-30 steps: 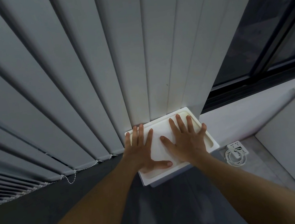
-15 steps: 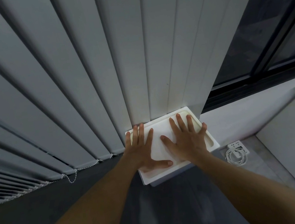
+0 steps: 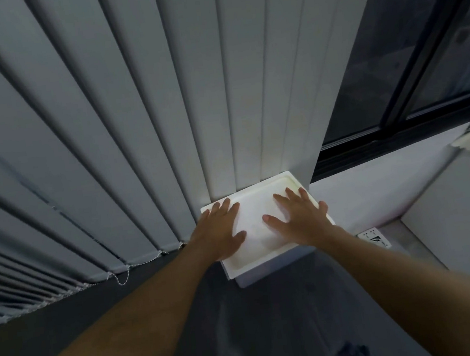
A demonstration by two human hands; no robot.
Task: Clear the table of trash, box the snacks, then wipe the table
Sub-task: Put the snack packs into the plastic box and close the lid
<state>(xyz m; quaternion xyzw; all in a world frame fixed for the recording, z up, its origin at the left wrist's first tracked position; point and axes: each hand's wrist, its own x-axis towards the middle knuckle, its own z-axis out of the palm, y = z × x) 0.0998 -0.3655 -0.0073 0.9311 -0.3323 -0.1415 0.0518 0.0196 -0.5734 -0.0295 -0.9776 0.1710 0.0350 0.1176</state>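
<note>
A white box with a recessed lid (image 3: 270,186) stands on the dark floor against the vertical blinds. My left hand (image 3: 220,233) lies flat on the left half of the lid, fingers straight and together. On the right half my right hand (image 3: 298,219) presses down with fingers spread. Neither hand holds anything. The box's contents are hidden under the lid.
Grey vertical blinds (image 3: 131,116) with a bead chain hang behind and left of the box. A dark window (image 3: 419,51) is at the upper right. A white power strip (image 3: 373,237) lies on the floor right of the box, beside a white wall ledge (image 3: 468,208).
My two hands have slid a little apart on the lid, and the left fingers have closed together. The view has shifted slightly; the box stays in place.
</note>
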